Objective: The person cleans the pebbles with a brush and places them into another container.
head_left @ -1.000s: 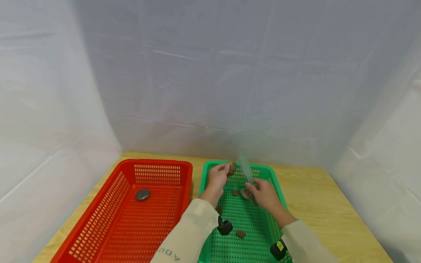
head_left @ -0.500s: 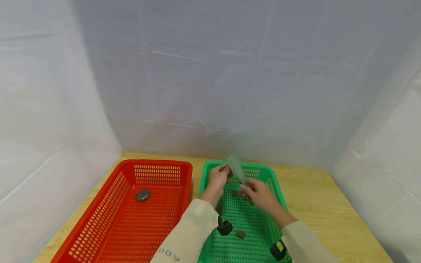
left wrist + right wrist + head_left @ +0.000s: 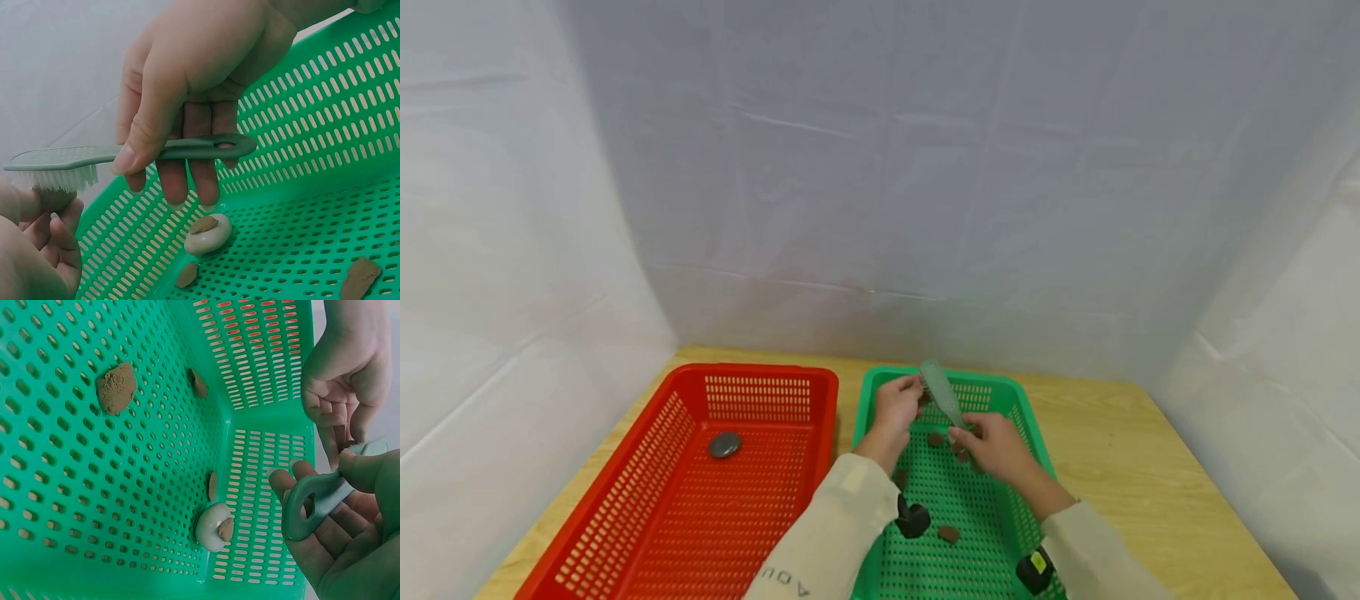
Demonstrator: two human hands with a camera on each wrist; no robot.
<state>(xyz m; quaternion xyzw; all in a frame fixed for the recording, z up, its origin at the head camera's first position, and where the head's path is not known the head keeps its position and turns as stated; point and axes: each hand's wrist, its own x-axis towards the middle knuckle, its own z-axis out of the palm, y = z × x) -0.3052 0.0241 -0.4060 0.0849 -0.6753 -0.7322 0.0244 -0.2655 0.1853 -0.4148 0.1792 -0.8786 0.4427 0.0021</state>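
Observation:
My left hand (image 3: 897, 408) grips a brownish rounded stone (image 3: 55, 200) over the far end of the green basket (image 3: 1026, 421). My right hand (image 3: 996, 446) pinches the handle of a pale green brush (image 3: 942, 393) between thumb and fingers. In the left wrist view, the brush's white bristles (image 3: 59, 179) press down on the stone, which the fingers partly cover. Below, on the basket floor, lies a whitish stone (image 3: 212, 237) with a brown lump (image 3: 203, 224) on top. The right wrist view shows the brush's looped handle end (image 3: 300, 515).
Several crumbly brown lumps lie about the green basket, one (image 3: 948, 534) in its near part. To the left stands a red basket (image 3: 831, 417) holding a dark grey flat stone (image 3: 725, 444). Both rest on a wooden table (image 3: 1120, 467) with white sheeting (image 3: 880, 208) behind.
The brush has swung left from a raised position beside the left hand onto the stone, then slid slightly down. My left hand has stayed nearly in place, gripping the stone.

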